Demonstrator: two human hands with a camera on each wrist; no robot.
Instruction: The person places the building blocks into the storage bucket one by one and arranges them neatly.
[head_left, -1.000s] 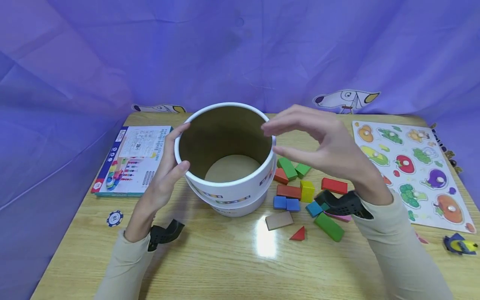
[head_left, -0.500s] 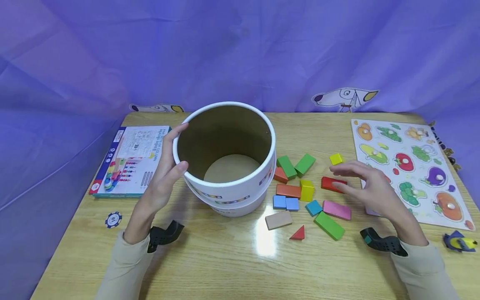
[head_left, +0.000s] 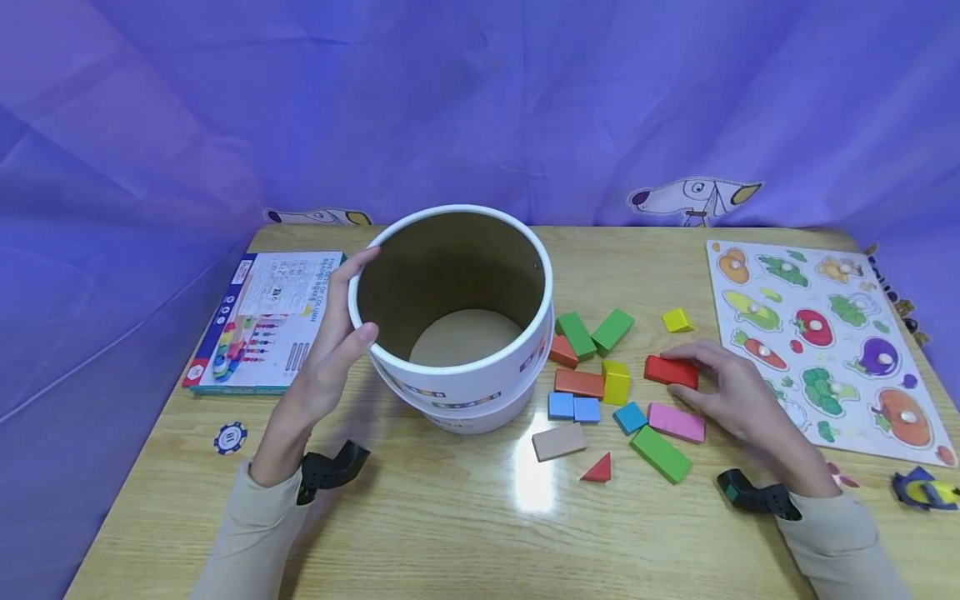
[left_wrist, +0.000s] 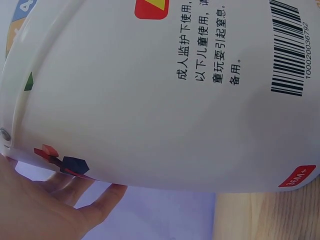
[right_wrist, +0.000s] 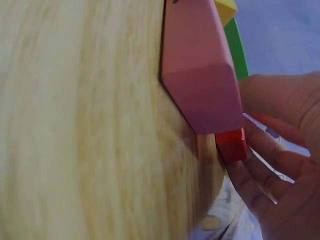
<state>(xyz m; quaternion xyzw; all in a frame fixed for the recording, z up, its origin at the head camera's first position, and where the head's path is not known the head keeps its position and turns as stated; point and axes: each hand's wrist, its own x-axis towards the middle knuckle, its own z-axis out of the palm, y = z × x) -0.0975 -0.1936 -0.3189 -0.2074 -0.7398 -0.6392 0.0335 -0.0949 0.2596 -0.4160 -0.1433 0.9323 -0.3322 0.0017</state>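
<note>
A large white bucket [head_left: 480, 390] stands on the wooden table, its open mouth showing a bare inside. My left hand [head_left: 327, 367] grips its left rim, with the thumb over the edge and the fingers along the outer wall. Printed text and a barcode on the bucket's wall [left_wrist: 150, 110] fill the left wrist view. To the right, my right hand [head_left: 731, 392] pinches a red block [head_left: 667, 371], thumb on the near side and fingers on the far side. A pink block [head_left: 677, 422] lies just in front, partly covering the red block [right_wrist: 232, 145] in the right wrist view.
Between bucket and right hand lie several coloured blocks, including a green block [head_left: 660, 454] and a red triangle [head_left: 597, 468]. A vegetable puzzle board [head_left: 787, 287] is at the right, near a blue-yellow toy [head_left: 926, 489]. A flat box [head_left: 266, 325] and a chip [head_left: 230, 437] lie left.
My right hand has left the bucket's right rim, moved right and down to the red block, and closed on it. The left hand and the bucket have stayed put.
</note>
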